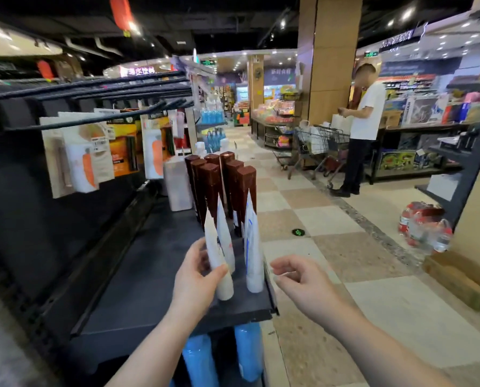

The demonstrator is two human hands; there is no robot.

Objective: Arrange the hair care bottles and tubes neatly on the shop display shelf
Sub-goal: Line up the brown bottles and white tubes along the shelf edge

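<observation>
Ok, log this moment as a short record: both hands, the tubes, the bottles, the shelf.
left hand: grips the nearest white tube, cap end down, tip up
right hand: holds nothing, fingers loosely curled, beside the shelf's front corner
other white tubes: upright near the aisle edge
brown bottles: clustered upright behind the tubes
shelf: dark, products along its aisle side
blue bottles: on the level below
</observation>
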